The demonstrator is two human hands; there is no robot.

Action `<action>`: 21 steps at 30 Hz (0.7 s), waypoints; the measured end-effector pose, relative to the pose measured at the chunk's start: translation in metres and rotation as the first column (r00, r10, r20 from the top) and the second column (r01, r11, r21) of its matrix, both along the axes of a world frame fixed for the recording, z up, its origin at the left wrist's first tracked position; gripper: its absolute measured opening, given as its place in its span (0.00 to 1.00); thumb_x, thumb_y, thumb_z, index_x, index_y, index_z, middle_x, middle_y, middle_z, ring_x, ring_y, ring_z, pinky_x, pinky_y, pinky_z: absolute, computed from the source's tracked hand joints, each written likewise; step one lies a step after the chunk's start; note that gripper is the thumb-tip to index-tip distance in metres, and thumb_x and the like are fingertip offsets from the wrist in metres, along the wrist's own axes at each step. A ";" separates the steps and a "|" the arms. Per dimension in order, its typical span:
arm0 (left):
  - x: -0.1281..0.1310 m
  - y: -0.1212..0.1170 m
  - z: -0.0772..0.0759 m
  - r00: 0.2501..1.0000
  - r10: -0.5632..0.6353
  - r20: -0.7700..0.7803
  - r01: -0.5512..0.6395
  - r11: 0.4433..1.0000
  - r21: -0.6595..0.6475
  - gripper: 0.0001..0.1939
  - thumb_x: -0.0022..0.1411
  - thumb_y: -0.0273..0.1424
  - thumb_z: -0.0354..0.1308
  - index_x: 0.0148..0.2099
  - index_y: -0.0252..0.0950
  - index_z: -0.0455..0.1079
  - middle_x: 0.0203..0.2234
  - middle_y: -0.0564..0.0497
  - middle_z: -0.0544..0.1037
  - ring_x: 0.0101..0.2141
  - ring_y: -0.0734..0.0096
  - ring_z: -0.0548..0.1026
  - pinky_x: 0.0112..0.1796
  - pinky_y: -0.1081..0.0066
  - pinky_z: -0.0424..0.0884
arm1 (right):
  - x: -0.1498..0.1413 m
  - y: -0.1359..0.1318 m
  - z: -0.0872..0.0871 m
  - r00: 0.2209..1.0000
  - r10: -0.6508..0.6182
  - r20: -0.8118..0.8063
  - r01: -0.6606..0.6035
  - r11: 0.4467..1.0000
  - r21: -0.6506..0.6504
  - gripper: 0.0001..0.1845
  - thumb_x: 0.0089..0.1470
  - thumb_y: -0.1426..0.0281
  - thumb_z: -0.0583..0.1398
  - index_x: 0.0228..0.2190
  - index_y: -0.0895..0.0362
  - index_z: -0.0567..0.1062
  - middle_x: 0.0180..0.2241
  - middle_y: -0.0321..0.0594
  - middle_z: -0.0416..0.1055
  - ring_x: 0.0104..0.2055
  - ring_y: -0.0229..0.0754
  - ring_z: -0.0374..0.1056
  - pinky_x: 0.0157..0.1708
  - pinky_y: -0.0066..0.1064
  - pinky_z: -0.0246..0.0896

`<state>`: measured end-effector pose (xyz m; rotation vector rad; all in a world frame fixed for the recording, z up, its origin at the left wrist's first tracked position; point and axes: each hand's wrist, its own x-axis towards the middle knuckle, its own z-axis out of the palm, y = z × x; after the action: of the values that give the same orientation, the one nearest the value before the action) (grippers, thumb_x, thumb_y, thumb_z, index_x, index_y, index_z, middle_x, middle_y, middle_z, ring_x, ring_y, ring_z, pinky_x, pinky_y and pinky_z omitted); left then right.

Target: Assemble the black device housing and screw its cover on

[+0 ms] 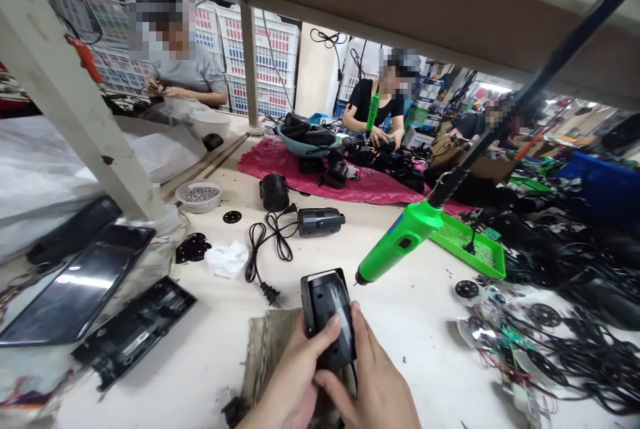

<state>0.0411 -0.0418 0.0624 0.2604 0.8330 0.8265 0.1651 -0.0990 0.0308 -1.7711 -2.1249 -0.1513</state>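
Between my two hands is a black plastic device housing (pixel 327 322) with a cord running from its lower end. My left hand (pixel 300 365) is closed round its left side, the thumb lying across the front face. Along the right edge press the fingers of my right hand (pixel 373 369), its thumb at the lower end. Under my hands lies a folded brownish cloth (pixel 260 355). A green electric screwdriver (pixel 400 245) hangs just above and right of the housing, apart from both hands.
A similar black device (pixel 320 222) with a coiled cord (pixel 273 239) lies ahead. Screws fill a round tub (pixel 200 195) and a green tray (pixel 493 259). Loose wired parts (pixel 520 342) crowd the right. A black shell (pixel 135 332) lies left. Co-workers sit beyond a pink sheet (pixel 270 162).
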 end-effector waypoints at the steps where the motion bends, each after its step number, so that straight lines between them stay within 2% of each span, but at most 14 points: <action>1: 0.000 0.000 0.001 1.000 0.001 -0.005 -0.001 1.000 0.009 0.30 0.52 0.32 0.66 0.56 0.36 0.62 0.46 0.44 0.79 0.49 0.61 0.75 0.51 0.67 0.68 | -0.002 0.000 -0.001 1.000 -0.003 -0.003 0.003 1.000 -0.010 0.48 0.60 0.57 0.54 0.65 0.69 0.32 0.59 0.67 0.58 0.56 0.59 0.65 0.44 0.42 0.72; 6: 0.003 -0.004 0.006 0.998 0.016 -0.059 -0.013 0.998 0.060 0.28 0.53 0.33 0.66 0.54 0.37 0.62 0.45 0.44 0.79 0.48 0.61 0.75 0.50 0.66 0.68 | -0.017 -0.002 -0.005 0.989 -0.128 -0.072 0.126 0.992 -0.020 0.49 0.57 0.64 0.55 0.65 0.68 0.31 0.61 0.68 0.54 0.58 0.64 0.61 0.44 0.50 0.71; 9: 0.004 -0.003 0.009 0.995 0.026 -0.094 -0.021 0.998 0.051 0.29 0.52 0.30 0.67 0.55 0.37 0.62 0.42 0.45 0.81 0.44 0.61 0.78 0.48 0.65 0.70 | -0.023 -0.004 -0.006 0.978 -0.161 -0.133 0.158 0.987 -0.029 0.49 0.54 0.67 0.56 0.65 0.66 0.32 0.61 0.68 0.53 0.58 0.65 0.61 0.44 0.52 0.71; 12: 0.002 0.001 0.010 0.989 0.049 -0.139 -0.054 0.998 -0.028 0.25 0.53 0.29 0.65 0.53 0.34 0.65 0.37 0.45 0.82 0.40 0.62 0.79 0.41 0.68 0.73 | -0.021 -0.008 -0.007 0.956 -0.130 -0.264 0.125 0.992 -0.036 0.46 0.54 0.68 0.55 0.65 0.61 0.36 0.63 0.59 0.53 0.60 0.61 0.59 0.48 0.50 0.69; 15: -0.001 0.006 0.008 0.984 0.049 -0.171 -0.067 0.992 -0.103 0.18 0.57 0.32 0.61 0.49 0.30 0.69 0.33 0.44 0.82 0.36 0.64 0.80 0.34 0.72 0.73 | -0.016 -0.012 -0.007 0.888 -0.144 -0.436 0.139 0.989 -0.043 0.38 0.56 0.69 0.53 0.64 0.59 0.44 0.61 0.54 0.57 0.60 0.54 0.60 0.52 0.46 0.66; 16: -0.002 0.007 0.008 0.983 0.048 -0.176 -0.069 0.991 -0.114 0.16 0.58 0.32 0.61 0.48 0.30 0.69 0.33 0.44 0.82 0.36 0.65 0.80 0.33 0.73 0.73 | -0.014 -0.014 -0.007 0.857 -0.172 -0.486 0.169 0.984 -0.051 0.34 0.56 0.68 0.53 0.62 0.59 0.49 0.58 0.54 0.61 0.58 0.52 0.63 0.51 0.44 0.67; 18: -0.003 0.008 0.006 0.981 0.058 -0.183 -0.082 0.989 -0.126 0.13 0.59 0.31 0.59 0.46 0.30 0.69 0.33 0.45 0.82 0.35 0.67 0.79 0.34 0.73 0.74 | -0.013 -0.016 -0.006 0.802 -0.228 -0.553 0.224 0.972 -0.076 0.23 0.55 0.66 0.56 0.52 0.57 0.61 0.46 0.48 0.71 0.46 0.48 0.71 0.43 0.38 0.71; 21: -0.004 0.007 0.006 0.980 0.067 -0.187 -0.094 0.986 -0.140 0.10 0.60 0.28 0.58 0.45 0.31 0.70 0.34 0.46 0.82 0.35 0.69 0.79 0.35 0.73 0.75 | -0.011 -0.015 -0.003 0.789 -0.225 -0.571 0.202 0.974 -0.104 0.04 0.57 0.67 0.55 0.35 0.53 0.65 0.29 0.36 0.69 0.30 0.42 0.70 0.30 0.30 0.67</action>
<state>0.0375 -0.0345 0.0684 0.1730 1.0769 0.8203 0.1540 -0.1141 0.0280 -1.7801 -1.4941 0.3399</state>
